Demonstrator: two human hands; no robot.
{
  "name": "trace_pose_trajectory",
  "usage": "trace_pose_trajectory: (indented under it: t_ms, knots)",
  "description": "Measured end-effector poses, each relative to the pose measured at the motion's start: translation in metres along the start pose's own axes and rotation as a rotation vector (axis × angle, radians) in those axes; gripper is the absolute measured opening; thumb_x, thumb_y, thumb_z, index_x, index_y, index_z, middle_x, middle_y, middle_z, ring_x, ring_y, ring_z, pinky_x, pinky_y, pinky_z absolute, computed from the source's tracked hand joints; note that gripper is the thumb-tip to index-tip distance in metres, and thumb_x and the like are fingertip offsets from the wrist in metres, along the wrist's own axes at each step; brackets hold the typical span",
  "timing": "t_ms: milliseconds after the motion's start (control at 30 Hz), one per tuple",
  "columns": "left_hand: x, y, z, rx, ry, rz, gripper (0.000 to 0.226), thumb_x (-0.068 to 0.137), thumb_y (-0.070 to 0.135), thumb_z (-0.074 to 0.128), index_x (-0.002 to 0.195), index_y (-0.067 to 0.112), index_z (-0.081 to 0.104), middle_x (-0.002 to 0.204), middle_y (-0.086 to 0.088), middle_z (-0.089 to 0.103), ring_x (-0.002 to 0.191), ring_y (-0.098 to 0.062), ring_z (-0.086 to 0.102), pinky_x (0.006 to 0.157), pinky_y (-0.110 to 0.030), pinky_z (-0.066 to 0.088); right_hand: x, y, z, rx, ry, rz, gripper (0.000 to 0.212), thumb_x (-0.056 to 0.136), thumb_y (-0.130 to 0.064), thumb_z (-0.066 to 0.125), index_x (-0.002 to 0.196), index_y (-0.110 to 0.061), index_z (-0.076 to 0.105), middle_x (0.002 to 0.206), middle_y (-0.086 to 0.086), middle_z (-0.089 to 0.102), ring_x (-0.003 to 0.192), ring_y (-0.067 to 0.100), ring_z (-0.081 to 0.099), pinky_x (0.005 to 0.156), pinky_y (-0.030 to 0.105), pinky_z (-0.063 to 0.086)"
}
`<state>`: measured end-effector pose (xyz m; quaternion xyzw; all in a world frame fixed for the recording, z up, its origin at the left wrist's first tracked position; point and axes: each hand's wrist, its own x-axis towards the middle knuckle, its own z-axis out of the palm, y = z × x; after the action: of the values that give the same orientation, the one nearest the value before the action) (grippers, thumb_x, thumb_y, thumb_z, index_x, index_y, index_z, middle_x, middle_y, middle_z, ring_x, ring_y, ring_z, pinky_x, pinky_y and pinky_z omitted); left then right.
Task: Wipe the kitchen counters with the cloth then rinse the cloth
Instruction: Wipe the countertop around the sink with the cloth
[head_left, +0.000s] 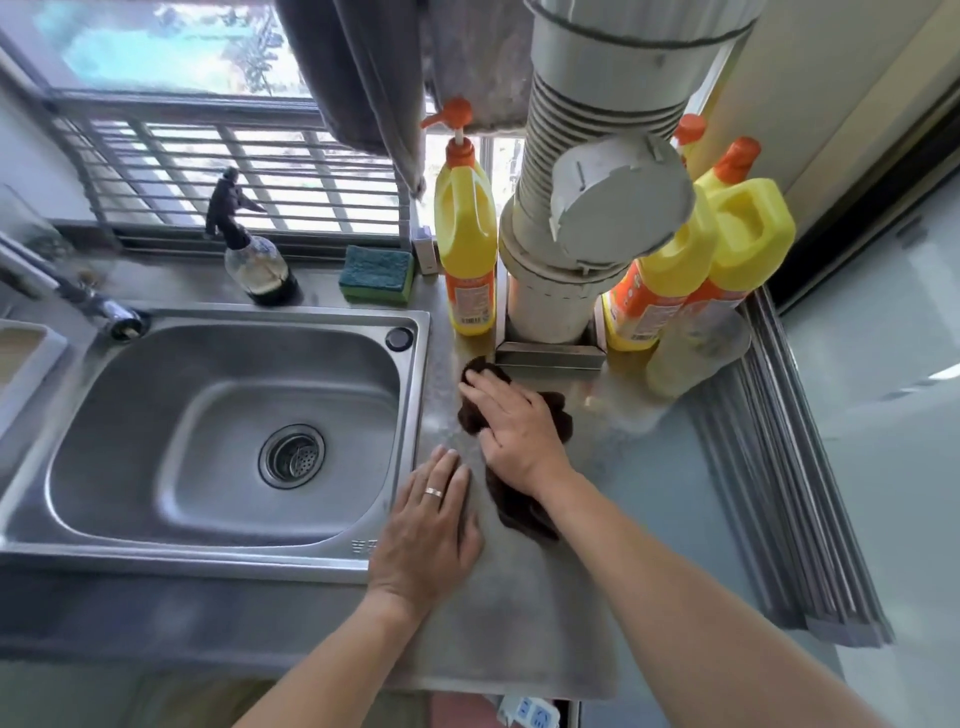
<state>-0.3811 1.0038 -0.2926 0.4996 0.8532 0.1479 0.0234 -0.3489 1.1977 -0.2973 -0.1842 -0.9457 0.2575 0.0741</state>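
Right hand (511, 423) flat on dark cloth (519, 499); left hand (428, 530) flat on steel counter (519, 623) beside sink (218, 415).

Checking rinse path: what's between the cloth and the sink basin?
Head view: only bare steel counter and the sink rim separate the cloth from the basin; the left hand lies flat there, nearer the person.

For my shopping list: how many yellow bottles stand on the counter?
3 for certain: one left of the pipe, two right of it. An orange cap behind suggests a fourth, mostly hidden.
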Motion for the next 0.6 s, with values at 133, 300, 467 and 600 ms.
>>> trace_pose_trajectory:
  t_ms: [133,300,467,600]
  knots:
    - [-0.001,0.0,0.0,0.019,0.002,0.012,0.055,0.087,0.027,0.056,0.136,0.004,0.058,0.148,-0.016,0.051,0.144,-0.03,0.041,0.116,-0.046,0.037,-0.02,-0.002,-0.013,0.083,-0.015,-0.083,0.057,0.078,-0.018,0.05,0.133,-0.026,0.065,0.149,-0.009,0.058,0.144,0.009,0.046,0.115,0.039,0.037]
    - [0.0,0.002,-0.002,0.0,0.009,0.013,0.052,0.086,0.025,0.058,0.134,0.006,0.059,0.147,-0.015,0.052,0.144,-0.03,0.041,0.115,-0.048,0.038,-0.074,0.033,-0.029,-0.076,0.122,0.084,0.063,0.083,-0.021,0.056,0.146,-0.025,0.053,0.159,-0.004,0.045,0.15,0.015,0.036,0.12,0.038,0.033]
    - [0.002,0.002,-0.001,-0.022,0.014,0.008,0.051,0.085,0.024,0.059,0.133,0.006,0.059,0.145,-0.015,0.052,0.143,-0.031,0.042,0.114,-0.048,0.038,-0.047,0.007,-0.007,-0.201,0.293,0.374,0.055,0.099,-0.038,0.045,0.149,-0.017,0.049,0.162,0.004,0.041,0.153,0.022,0.034,0.124,0.042,0.026]
    - [0.002,0.001,-0.002,-0.033,0.014,0.005,0.053,0.087,0.026,0.053,0.135,0.005,0.058,0.146,-0.016,0.053,0.142,-0.031,0.043,0.114,-0.048,0.039,-0.031,-0.017,0.011,-0.106,0.076,0.024,0.054,0.098,-0.036,0.047,0.15,-0.024,0.048,0.163,-0.005,0.04,0.154,0.014,0.029,0.125,0.041,0.026]
